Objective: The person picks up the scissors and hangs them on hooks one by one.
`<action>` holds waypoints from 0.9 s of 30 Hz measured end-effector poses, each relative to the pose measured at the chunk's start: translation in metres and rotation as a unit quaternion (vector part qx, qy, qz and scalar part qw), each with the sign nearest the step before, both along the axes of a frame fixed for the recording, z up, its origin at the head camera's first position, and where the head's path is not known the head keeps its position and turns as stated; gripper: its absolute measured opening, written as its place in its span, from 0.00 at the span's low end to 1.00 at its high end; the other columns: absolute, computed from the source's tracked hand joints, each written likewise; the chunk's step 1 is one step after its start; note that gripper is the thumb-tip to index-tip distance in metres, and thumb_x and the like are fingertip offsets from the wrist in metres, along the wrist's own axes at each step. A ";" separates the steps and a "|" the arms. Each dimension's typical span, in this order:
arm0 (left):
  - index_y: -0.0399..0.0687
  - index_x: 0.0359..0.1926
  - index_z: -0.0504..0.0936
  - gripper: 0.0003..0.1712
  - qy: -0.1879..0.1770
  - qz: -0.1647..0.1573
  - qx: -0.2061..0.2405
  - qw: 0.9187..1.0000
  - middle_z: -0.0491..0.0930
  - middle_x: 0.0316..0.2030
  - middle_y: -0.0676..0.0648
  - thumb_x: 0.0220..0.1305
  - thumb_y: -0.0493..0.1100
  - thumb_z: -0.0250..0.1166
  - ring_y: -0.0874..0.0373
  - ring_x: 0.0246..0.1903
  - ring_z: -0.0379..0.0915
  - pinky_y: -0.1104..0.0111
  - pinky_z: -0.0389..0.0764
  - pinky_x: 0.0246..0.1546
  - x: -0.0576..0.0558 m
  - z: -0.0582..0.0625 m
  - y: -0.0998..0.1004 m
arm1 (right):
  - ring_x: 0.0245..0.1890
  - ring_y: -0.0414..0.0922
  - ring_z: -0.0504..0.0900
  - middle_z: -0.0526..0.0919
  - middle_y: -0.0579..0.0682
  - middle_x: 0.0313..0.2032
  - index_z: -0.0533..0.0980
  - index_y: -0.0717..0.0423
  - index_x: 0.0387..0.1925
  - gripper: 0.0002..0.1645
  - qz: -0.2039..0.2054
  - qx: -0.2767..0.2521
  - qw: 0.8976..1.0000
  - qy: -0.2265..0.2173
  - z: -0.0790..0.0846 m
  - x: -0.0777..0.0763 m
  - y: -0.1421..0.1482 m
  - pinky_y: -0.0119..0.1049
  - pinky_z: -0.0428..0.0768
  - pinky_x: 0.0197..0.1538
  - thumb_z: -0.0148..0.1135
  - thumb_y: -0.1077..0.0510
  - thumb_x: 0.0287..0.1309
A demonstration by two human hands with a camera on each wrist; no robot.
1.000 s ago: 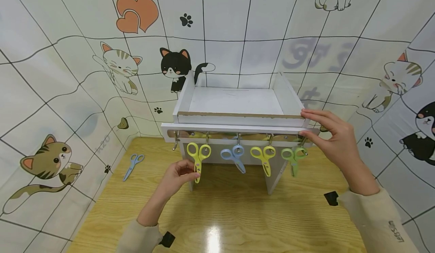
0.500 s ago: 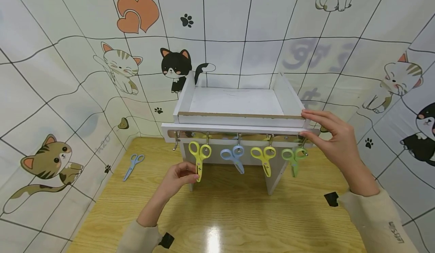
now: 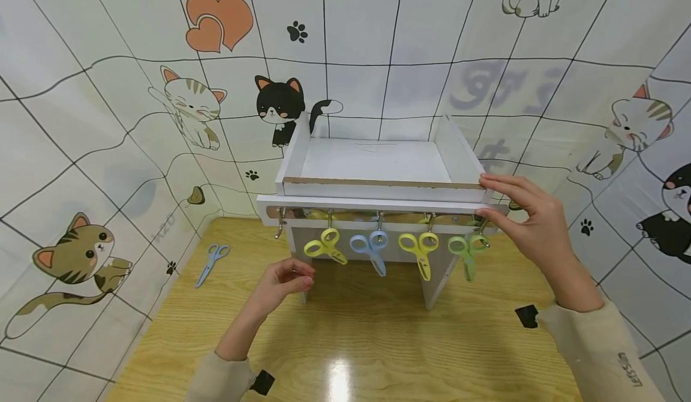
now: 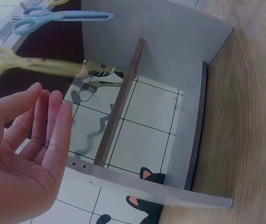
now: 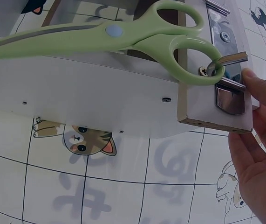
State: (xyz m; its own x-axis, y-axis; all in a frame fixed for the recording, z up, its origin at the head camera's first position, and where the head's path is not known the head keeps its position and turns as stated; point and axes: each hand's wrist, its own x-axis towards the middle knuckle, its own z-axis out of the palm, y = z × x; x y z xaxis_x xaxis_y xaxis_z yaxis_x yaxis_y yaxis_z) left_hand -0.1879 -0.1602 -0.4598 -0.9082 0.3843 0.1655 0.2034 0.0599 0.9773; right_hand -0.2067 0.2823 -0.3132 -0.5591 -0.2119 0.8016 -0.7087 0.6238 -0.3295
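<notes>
Two yellow scissors, blue scissors (image 3: 369, 251) and green scissors (image 3: 467, 251) hang by finger loops from metal hooks on a white shelf's front board (image 3: 378, 203). My left hand (image 3: 285, 282) holds nothing, its fingers loosely bent, just below and left of the left yellow scissors (image 3: 326, 246), which hang tilted and look blurred in the left wrist view. The other yellow scissors (image 3: 418, 252) hang between the blue and green pairs. My right hand (image 3: 531, 225) grips the shelf's right end, thumb at the front board and fingers at the tray corner, beside the green scissors.
A bare hook (image 3: 279, 222) is at the board's left end. Another blue pair of scissors (image 3: 212, 264) lies on the wooden table (image 3: 345, 342) at the left. The shelf's top tray (image 3: 375, 159) has low side walls. Cat-print cloth surrounds the table.
My left hand has let go of the left yellow scissors. They have swung from nearly vertical to a tilt, blades toward the lower right. My right hand stays on the shelf.
</notes>
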 end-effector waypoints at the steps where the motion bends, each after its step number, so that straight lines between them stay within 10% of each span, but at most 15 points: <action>1: 0.24 0.47 0.78 0.13 0.001 0.001 -0.001 1.000 0.82 0.36 0.58 0.67 0.33 0.62 0.68 0.36 0.82 0.73 0.85 0.42 0.000 -0.001 -0.001 | 0.56 0.24 0.77 0.85 0.53 0.53 0.83 0.62 0.51 0.39 0.001 0.000 1.000 0.000 0.000 0.000 0.000 0.12 0.73 0.52 0.76 0.82 0.28; 27: 0.20 0.53 0.73 0.18 -0.048 0.057 0.001 0.997 0.82 0.37 0.60 0.70 0.33 0.60 0.68 0.39 0.83 0.74 0.85 0.45 -0.004 -0.014 -0.047 | 0.56 0.23 0.77 0.85 0.52 0.53 0.83 0.61 0.52 0.39 -0.001 0.003 1.000 0.001 0.001 0.001 -0.001 0.11 0.72 0.52 0.76 0.81 0.30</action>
